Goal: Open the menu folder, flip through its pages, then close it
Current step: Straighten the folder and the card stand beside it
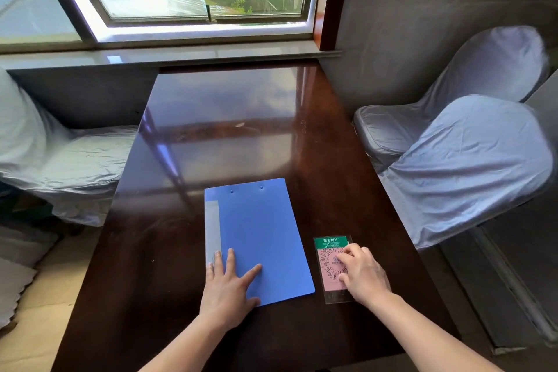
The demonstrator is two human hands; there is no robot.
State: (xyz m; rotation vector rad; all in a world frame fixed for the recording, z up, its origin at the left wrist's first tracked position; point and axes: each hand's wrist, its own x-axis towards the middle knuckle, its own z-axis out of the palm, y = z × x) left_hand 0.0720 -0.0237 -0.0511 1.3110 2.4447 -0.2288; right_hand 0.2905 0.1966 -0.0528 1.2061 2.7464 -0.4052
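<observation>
A blue menu folder [258, 232] lies closed and flat on the dark glossy table [235, 130], near its front edge, with a grey spine strip along its left side. My left hand [226, 290] rests flat on the folder's lower left corner, fingers spread. My right hand [362, 276] lies to the right of the folder with its fingers curled, resting on a pink and green QR-code card [330, 251] in a clear holder. The right hand does not touch the folder.
Grey-covered chairs stand on the right [471, 160] and on the left [60, 154] of the table. A window with a stone sill [181, 54] runs along the far side. A grey wall [422, 9] closes the right.
</observation>
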